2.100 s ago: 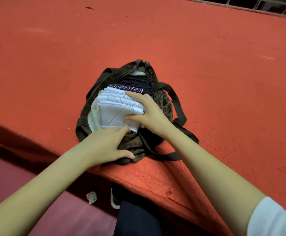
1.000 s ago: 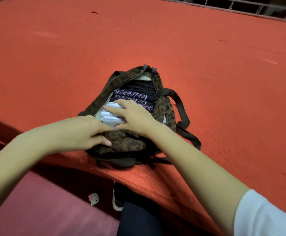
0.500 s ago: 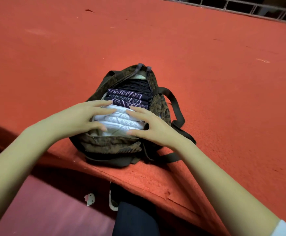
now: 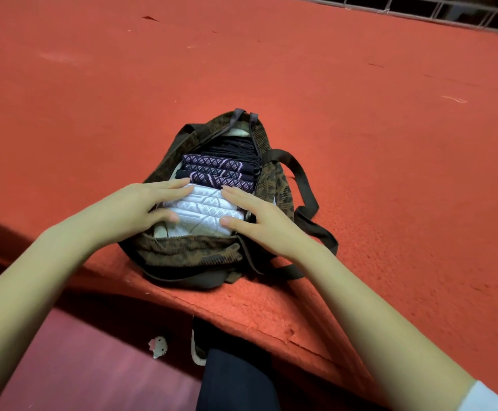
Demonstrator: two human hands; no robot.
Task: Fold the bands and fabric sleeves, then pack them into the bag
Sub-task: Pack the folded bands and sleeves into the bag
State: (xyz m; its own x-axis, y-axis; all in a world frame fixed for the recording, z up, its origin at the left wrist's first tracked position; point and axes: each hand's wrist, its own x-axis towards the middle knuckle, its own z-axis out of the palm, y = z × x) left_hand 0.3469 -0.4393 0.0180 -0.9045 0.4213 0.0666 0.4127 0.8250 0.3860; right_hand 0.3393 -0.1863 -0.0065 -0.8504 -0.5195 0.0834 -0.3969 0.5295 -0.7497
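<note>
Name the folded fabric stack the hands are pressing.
The white patterned fabric stack, nearest the camera in the brown bag; the dark purple-patterned and black stacks lie untouched behind.

Folded sleeves [image 4: 209, 212] in bag [image 4: 182, 253], on ledge [image 4: 390, 143].

No legible text or labels.

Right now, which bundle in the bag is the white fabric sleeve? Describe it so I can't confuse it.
On the red surface sits an open brown patterned bag. Folded fabric fills it in a row; the white fabric sleeve is the bundle nearest the person, between the left hand and right hand. It is pale with a grey diamond weave, while those behind are navy and black.
</note>
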